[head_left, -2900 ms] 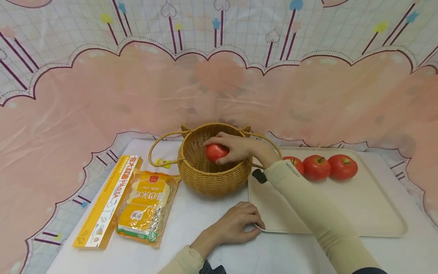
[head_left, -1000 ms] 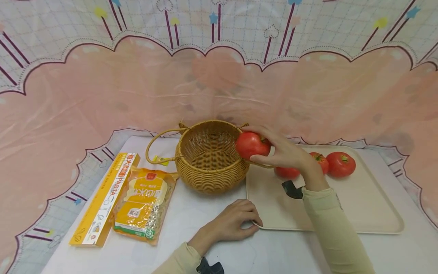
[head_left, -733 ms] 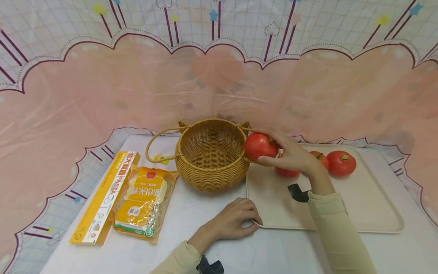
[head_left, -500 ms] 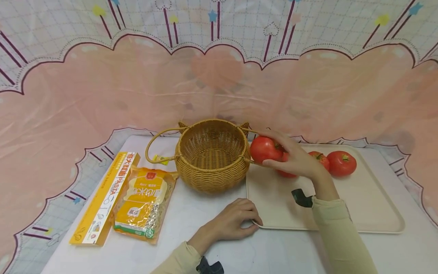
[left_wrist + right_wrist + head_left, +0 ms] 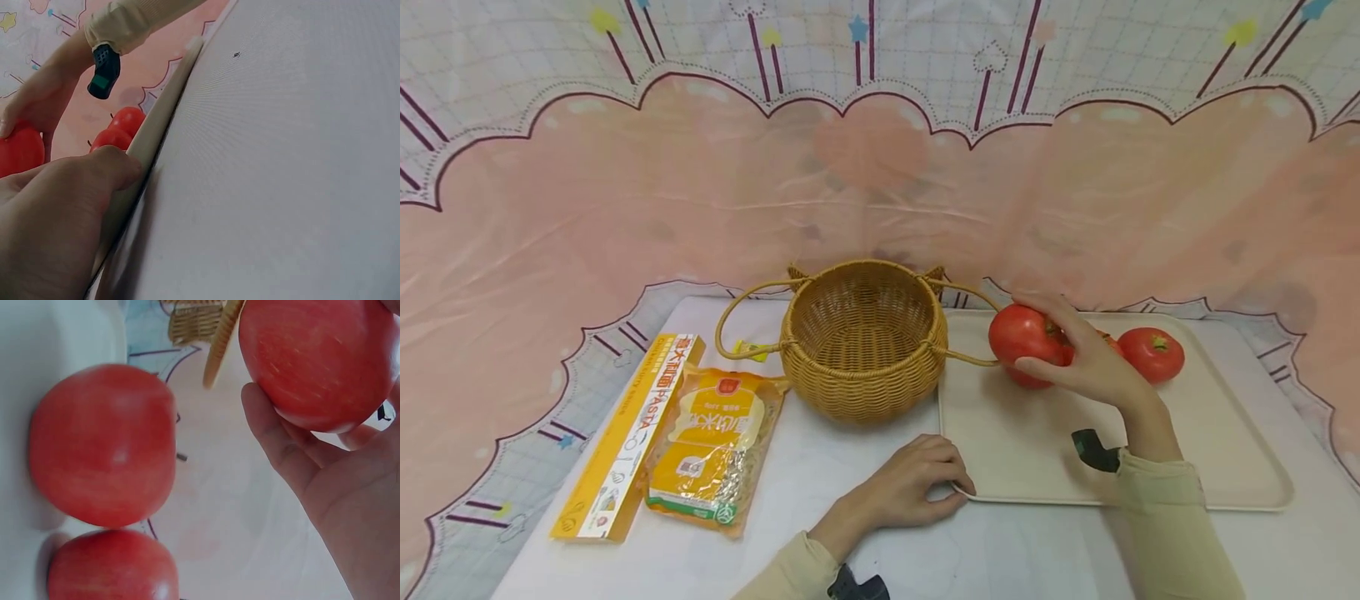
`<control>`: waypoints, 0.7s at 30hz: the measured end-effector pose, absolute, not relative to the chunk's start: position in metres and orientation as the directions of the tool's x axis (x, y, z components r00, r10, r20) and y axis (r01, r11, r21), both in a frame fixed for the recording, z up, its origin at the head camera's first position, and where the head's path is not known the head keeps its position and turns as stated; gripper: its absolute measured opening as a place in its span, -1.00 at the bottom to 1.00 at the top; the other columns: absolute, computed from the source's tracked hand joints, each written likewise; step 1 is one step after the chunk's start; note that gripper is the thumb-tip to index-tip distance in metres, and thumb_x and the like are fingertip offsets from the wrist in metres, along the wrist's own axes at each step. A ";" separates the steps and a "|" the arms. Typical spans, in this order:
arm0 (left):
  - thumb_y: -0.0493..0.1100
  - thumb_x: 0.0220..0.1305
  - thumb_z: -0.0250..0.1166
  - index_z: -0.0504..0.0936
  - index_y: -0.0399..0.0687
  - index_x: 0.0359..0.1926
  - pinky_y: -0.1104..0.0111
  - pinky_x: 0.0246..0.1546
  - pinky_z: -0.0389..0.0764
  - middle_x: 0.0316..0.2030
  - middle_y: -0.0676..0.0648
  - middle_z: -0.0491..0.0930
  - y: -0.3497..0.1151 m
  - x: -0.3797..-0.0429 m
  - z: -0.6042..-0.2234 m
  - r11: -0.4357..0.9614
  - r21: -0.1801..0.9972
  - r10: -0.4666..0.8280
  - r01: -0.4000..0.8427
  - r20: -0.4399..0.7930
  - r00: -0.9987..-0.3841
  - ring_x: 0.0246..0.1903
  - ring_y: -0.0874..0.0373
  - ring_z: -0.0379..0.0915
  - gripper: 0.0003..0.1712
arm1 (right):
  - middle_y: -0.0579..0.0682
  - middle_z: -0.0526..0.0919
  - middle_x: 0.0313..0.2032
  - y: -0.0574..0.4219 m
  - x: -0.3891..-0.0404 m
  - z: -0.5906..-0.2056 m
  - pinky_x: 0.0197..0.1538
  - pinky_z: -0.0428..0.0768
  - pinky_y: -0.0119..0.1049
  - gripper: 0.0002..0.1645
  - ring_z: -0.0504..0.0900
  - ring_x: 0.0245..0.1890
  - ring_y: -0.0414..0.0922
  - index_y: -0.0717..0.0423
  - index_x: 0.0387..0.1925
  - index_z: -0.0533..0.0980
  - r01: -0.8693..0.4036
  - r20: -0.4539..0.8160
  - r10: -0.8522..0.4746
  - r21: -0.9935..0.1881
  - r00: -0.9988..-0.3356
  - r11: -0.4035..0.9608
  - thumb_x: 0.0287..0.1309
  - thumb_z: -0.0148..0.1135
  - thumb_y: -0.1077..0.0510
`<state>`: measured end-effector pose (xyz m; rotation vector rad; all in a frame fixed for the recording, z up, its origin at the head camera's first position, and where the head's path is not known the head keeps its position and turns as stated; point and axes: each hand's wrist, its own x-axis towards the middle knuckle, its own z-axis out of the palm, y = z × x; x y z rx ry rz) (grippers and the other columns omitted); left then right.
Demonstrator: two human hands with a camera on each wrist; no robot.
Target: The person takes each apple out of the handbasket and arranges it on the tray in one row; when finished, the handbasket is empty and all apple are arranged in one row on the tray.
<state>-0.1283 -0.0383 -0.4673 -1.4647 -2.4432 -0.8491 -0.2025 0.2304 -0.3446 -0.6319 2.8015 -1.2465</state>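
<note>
My right hand [image 5: 1093, 362] grips a red apple [image 5: 1021, 335] over the back left part of the beige tray [image 5: 1180, 450], thumb on the near side and fingers over the far side. In the right wrist view, the held apple [image 5: 319, 359] hangs apart from two others, the nearer being a large apple [image 5: 103, 447]. Another apple [image 5: 1152, 355] lies farthest right on the tray; those beside it are partly covered by my hand. My left hand [image 5: 913, 483] pinches the tray's near left corner; in the left wrist view its thumb [image 5: 115, 165] presses the rim.
A woven basket [image 5: 865, 392] with two loop handles stands left of the tray, nothing inside it. Farther left lie a yellow pasta box [image 5: 625, 450], a bag of grain [image 5: 711, 450] and a small yellow packet [image 5: 750, 351]. A patterned cloth [image 5: 880, 192] hangs behind.
My right hand has lifted the apple out of the basket and carried it right, past the basket's handle, over the tray. My left hand has stayed at the tray corner.
</note>
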 end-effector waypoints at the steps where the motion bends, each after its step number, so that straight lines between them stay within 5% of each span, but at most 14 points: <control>1: -0.10 0.16 0.29 0.68 0.25 -0.30 0.51 0.23 0.27 -0.33 0.29 0.51 -0.038 -0.128 -0.467 0.357 0.385 0.756 0.851 0.417 -0.505 -0.12 0.42 0.39 -0.90 | -0.29 0.19 0.30 0.232 -0.202 -0.346 0.11 0.43 0.20 -0.09 0.23 0.26 -0.07 -0.59 0.32 0.12 -0.353 0.150 -0.359 -0.711 -0.921 0.608 0.00 0.39 -0.11; 21: -0.10 0.16 0.29 0.67 0.24 -0.30 0.50 0.23 0.27 -0.31 0.28 0.51 -0.038 -0.128 -0.468 0.360 0.405 0.753 0.840 0.406 -0.518 -0.10 0.43 0.38 -0.90 | -0.10 0.26 0.28 0.255 -0.202 -0.352 0.11 0.39 0.28 -0.05 0.28 0.24 0.06 -0.49 0.33 0.10 -0.249 0.098 -0.268 -0.746 -0.959 0.618 -0.02 0.41 -0.08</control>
